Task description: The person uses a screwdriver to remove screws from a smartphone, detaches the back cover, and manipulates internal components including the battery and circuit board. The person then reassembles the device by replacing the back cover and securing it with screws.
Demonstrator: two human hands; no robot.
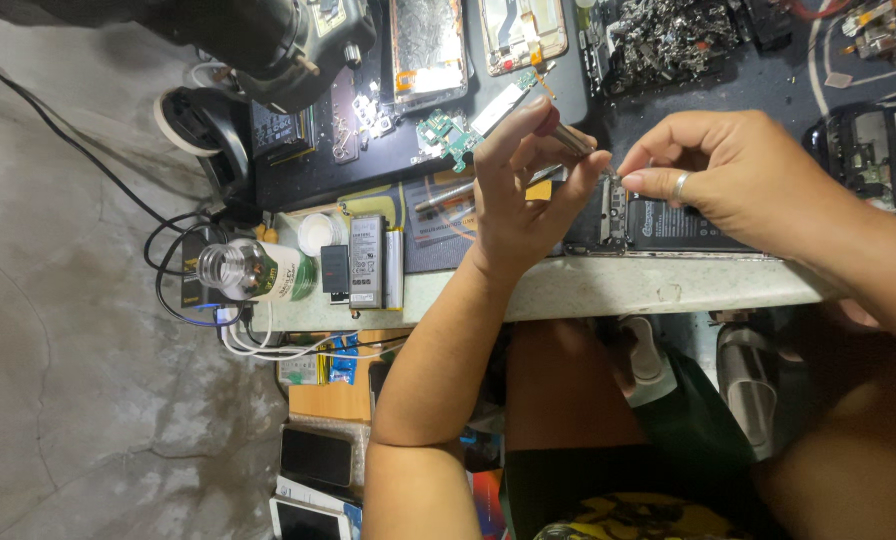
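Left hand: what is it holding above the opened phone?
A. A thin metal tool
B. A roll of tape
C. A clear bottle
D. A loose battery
A: the left hand pinches a thin metal tool between its fingers above the opened phone, while the clear bottle and loose battery lie untouched further along the bench.

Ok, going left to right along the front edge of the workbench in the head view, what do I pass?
Clear glass bottle with green label → grey rectangular phone battery → left hand holding a slim metal tool → right hand over the opened phone.
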